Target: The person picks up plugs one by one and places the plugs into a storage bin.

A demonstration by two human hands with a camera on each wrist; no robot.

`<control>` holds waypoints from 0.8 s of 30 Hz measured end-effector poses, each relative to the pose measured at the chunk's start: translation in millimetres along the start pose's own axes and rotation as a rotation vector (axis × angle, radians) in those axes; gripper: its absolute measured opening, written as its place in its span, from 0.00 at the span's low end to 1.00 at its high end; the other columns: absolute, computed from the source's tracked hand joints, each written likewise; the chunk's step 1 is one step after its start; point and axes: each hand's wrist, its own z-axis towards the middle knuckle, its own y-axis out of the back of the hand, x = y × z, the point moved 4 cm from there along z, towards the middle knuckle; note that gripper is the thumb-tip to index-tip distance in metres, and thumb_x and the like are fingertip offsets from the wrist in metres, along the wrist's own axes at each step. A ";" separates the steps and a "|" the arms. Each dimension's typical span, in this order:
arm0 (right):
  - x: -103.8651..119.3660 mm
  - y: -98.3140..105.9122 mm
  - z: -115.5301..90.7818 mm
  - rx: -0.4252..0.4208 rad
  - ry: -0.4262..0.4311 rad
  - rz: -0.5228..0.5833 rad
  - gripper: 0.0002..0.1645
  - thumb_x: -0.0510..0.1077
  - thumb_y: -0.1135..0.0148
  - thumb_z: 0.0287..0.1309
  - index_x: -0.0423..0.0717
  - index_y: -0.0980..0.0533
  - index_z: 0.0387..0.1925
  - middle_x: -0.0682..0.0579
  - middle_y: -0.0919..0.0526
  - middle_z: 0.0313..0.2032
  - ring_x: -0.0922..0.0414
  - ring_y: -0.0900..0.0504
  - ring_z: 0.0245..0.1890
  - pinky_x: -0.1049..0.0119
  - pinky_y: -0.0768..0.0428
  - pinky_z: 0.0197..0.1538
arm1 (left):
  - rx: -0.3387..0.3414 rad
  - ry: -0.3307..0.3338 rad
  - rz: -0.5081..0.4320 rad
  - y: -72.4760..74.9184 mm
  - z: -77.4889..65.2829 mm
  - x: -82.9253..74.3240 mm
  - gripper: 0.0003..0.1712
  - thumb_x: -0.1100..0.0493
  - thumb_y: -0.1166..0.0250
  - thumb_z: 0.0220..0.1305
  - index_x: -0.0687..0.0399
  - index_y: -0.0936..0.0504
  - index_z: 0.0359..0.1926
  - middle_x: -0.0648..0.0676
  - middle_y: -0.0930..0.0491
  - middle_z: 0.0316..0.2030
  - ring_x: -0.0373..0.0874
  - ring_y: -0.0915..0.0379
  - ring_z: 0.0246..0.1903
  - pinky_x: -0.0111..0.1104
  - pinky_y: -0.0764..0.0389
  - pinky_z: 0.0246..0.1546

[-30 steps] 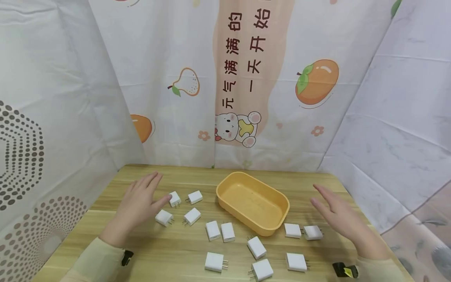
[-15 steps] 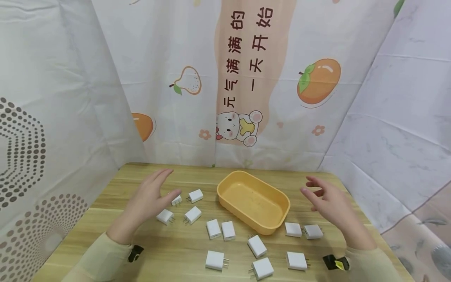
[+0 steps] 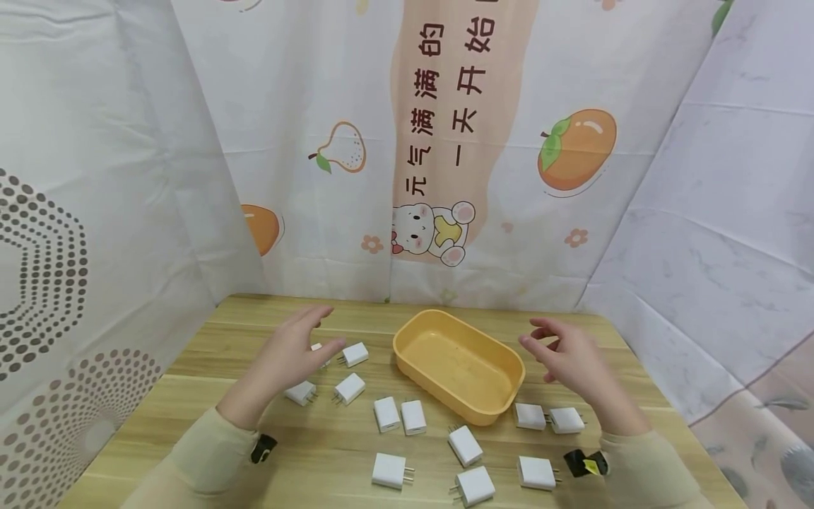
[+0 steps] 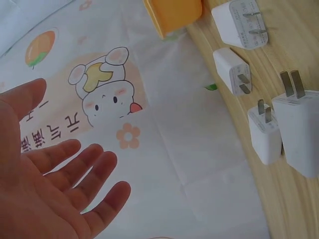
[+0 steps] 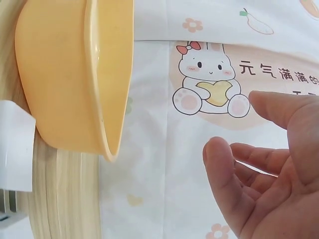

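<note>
My left hand (image 3: 290,352) is raised over the left side of the table, fingers relaxed and spread, holding nothing. Below it lie several white two-pin plug chargers, one of them (image 3: 350,388) just to its right; it partly hides two others. My right hand (image 3: 568,355), also without anything in it, hovers right of the yellow plastic basin (image 3: 459,364), its fingers loosely bent. Nearest under that hand are two white chargers, one (image 3: 530,416) beside the basin and another (image 3: 566,420) to its right. In the right wrist view the basin (image 5: 57,74) stands left of the fingers.
More white chargers lie in front of the basin, among them one (image 3: 391,471) near the front and a pair (image 3: 386,414) at the middle. The wooden table (image 3: 305,459) ends at a printed curtain (image 3: 318,226) behind; cloth also hangs on both sides.
Both hands have moved inward: the left one to the right over the chargers, the right one to the left towards the basin. The chargers and basin stay where they were.
</note>
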 end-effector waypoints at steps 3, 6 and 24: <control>-0.4 -3.3 1.8 0.007 0.000 0.016 0.41 0.61 0.37 0.68 0.35 0.30 0.67 0.38 0.19 0.51 0.55 0.17 0.33 0.62 0.17 0.24 | 0.012 0.017 0.013 -4.1 1.5 3.4 0.39 0.40 0.32 0.67 0.61 0.27 0.68 0.62 0.24 0.63 0.59 0.26 0.60 0.56 0.24 0.57; -2.6 -6.2 3.9 0.020 -0.006 0.032 0.40 0.61 0.36 0.68 0.34 0.30 0.67 0.38 0.19 0.51 0.53 0.17 0.34 0.62 0.17 0.24 | 0.035 0.035 0.052 -7.4 1.9 8.1 0.38 0.40 0.32 0.67 0.63 0.24 0.66 0.63 0.24 0.62 0.60 0.24 0.56 0.55 0.23 0.55; -27.7 -25.6 12.9 0.086 -0.074 0.009 0.40 0.56 0.33 0.66 0.31 0.31 0.65 0.35 0.21 0.50 0.48 0.23 0.20 0.54 0.17 0.23 | 0.321 0.066 0.138 -29.8 -19.4 49.4 0.30 0.46 0.27 0.60 0.63 0.16 0.55 0.65 0.20 0.56 0.65 0.26 0.58 0.57 0.27 0.59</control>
